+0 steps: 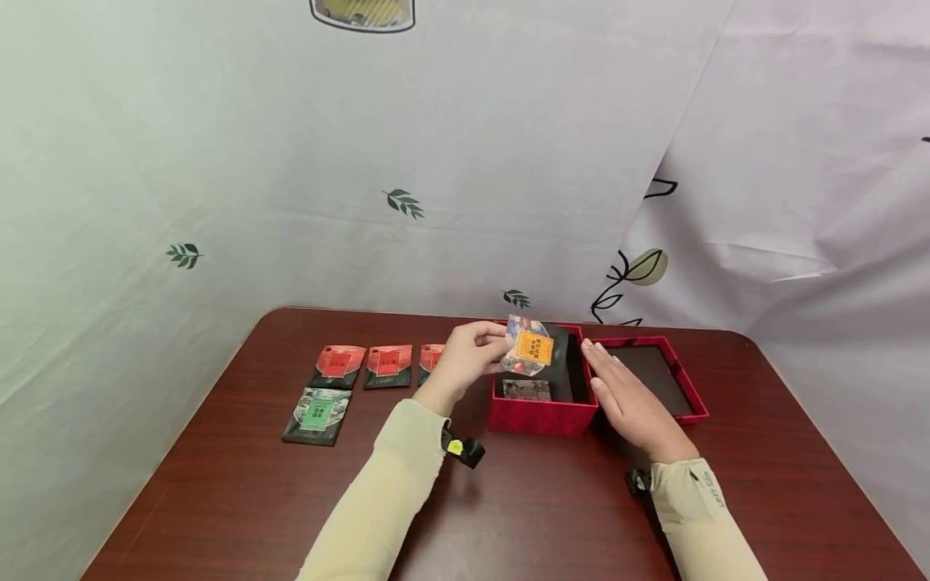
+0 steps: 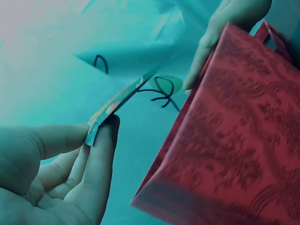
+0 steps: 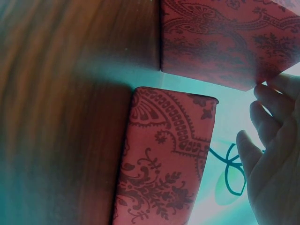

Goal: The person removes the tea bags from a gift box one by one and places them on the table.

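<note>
My left hand [image 1: 465,363] pinches a flat sachet with an orange label [image 1: 533,347] between thumb and fingers, above a red patterned box [image 1: 541,418] without its cover. In the left wrist view the sachet [image 2: 117,101] appears nearly edge-on, tilted, apart from the box wall [image 2: 229,136]. Another sachet [image 1: 526,390] lies inside the box near its front. With fingers extended, my right hand [image 1: 632,399] is at the box's right side. The right wrist view has its fingertips by the box's edge [image 3: 225,42]; firm contact there is hard to tell.
A red lid with a dark inside [image 1: 690,391] lies right of the box. Left of it, red-and-black sachets [image 1: 337,365], [image 1: 388,365], [image 1: 430,357] form a row, the last partly hidden by my left hand. A green-labelled sachet [image 1: 317,415] lies in front. A white curtain [image 1: 465,161] hangs behind the table.
</note>
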`<action>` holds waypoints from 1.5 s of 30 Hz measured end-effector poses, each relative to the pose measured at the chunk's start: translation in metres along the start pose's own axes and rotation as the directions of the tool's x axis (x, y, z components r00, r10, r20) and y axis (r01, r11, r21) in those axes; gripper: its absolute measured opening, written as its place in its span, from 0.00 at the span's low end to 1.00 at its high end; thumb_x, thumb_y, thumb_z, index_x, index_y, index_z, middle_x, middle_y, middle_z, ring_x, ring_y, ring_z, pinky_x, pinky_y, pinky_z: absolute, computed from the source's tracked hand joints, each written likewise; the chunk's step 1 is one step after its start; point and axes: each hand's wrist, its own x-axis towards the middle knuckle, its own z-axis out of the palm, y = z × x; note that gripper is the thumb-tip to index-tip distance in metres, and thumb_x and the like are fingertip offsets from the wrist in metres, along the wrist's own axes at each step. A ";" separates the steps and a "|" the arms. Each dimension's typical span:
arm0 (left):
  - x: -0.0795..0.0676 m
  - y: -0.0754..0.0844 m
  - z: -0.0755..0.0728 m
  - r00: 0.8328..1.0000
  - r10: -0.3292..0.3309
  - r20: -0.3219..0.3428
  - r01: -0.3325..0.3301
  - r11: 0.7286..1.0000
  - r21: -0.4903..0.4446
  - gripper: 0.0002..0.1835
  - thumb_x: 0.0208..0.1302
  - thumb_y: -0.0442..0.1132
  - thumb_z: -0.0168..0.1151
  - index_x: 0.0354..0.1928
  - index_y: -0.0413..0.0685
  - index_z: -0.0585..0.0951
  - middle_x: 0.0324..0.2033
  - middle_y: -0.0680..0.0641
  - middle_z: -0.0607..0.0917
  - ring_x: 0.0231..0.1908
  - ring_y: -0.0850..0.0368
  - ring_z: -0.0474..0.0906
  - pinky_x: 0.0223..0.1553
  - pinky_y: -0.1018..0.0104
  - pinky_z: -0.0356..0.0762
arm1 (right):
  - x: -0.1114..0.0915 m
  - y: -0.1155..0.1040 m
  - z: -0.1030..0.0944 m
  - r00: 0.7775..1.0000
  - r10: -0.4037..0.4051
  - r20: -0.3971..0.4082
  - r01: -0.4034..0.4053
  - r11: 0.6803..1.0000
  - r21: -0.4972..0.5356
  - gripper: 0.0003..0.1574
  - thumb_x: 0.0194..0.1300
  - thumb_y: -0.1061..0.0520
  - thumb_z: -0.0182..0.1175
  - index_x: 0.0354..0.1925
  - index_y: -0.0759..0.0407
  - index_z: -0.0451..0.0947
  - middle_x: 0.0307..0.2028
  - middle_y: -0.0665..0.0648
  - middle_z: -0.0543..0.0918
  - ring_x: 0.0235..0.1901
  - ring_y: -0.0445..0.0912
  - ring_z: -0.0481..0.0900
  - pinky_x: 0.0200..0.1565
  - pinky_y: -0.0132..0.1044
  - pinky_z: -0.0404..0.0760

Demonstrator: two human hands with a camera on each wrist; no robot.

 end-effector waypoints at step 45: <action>-0.018 -0.042 -0.175 0.963 -0.160 0.215 0.128 0.979 0.157 0.20 0.77 0.35 0.55 0.63 0.27 0.74 0.42 0.48 0.83 0.38 0.58 0.82 0.40 0.65 0.84 | 0.001 -0.001 0.000 1.000 -0.016 -0.024 0.016 1.000 0.005 0.37 0.80 0.50 0.47 0.80 0.55 0.52 0.78 0.58 0.56 0.77 0.58 0.52 0.74 0.29 0.40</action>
